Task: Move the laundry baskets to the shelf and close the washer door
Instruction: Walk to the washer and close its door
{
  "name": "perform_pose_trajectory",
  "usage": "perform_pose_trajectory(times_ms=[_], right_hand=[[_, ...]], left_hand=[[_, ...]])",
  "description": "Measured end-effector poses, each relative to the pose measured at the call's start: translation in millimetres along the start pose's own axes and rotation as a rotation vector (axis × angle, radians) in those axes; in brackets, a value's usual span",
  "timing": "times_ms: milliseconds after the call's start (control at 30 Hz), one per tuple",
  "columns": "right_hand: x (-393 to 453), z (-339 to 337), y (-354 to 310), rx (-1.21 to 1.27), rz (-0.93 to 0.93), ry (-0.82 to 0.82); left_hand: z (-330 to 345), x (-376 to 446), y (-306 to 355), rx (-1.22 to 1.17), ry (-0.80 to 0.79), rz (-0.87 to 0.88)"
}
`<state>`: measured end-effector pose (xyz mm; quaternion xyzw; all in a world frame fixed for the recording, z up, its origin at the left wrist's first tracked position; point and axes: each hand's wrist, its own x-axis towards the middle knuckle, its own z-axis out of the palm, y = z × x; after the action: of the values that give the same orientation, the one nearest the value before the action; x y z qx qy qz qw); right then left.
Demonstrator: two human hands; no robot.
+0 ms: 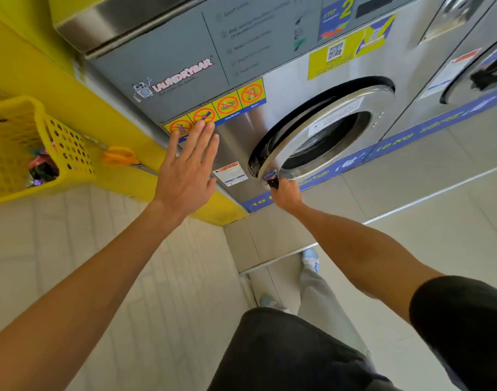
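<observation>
A steel washer (241, 136) fills the upper middle of the head view. Its round door (320, 131) with a glass window stands slightly ajar, a dark gap showing along its left rim. My right hand (285, 194) is shut on the black door handle (273, 182) at the door's lower left edge. My left hand (186, 167) is open, fingers spread, flat near the washer's front panel just left of the door, fingertips by the warning stickers. A yellow perforated laundry basket (30, 153) sits at the far left with some coloured items inside.
A yellow counter (81, 114) runs along the washer's left side, with orange-handled scissors (120, 156) hanging on it. A second washer (473, 66) stands at the right. Pale tiled floor (411, 193) lies below, my legs and shoes at bottom centre.
</observation>
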<state>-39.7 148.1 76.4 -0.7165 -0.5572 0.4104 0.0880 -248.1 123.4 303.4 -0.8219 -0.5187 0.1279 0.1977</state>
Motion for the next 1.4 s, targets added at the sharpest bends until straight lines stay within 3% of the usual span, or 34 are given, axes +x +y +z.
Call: perform_pose_trajectory(times_ms=[400, 533, 800, 1033, 1400], right_hand=[[-92.8, -48.7, 106.0, -0.138, 0.073, -0.119], [-114.1, -71.0, 142.7, -0.139, 0.099, -0.139], [-131.7, -101.0, 216.7, -0.136, 0.081, -0.079], [-133.4, -142.8, 291.1, -0.207, 0.060, -0.075], [-143.0, -186.2, 320.5, -0.210, 0.144, 0.116]], left_hand=[[18.8, -0.3, -3.0, -0.008, 0.017, 0.056], [15.0, 0.3, 4.4, 0.026, -0.052, 0.028], [6.7, 2.9, 19.2, -0.017, -0.087, -0.064], [-6.6, 10.3, 47.7, -0.265, -0.056, -0.240], [-9.3, 12.6, 48.3, -0.301, -0.112, -0.274]])
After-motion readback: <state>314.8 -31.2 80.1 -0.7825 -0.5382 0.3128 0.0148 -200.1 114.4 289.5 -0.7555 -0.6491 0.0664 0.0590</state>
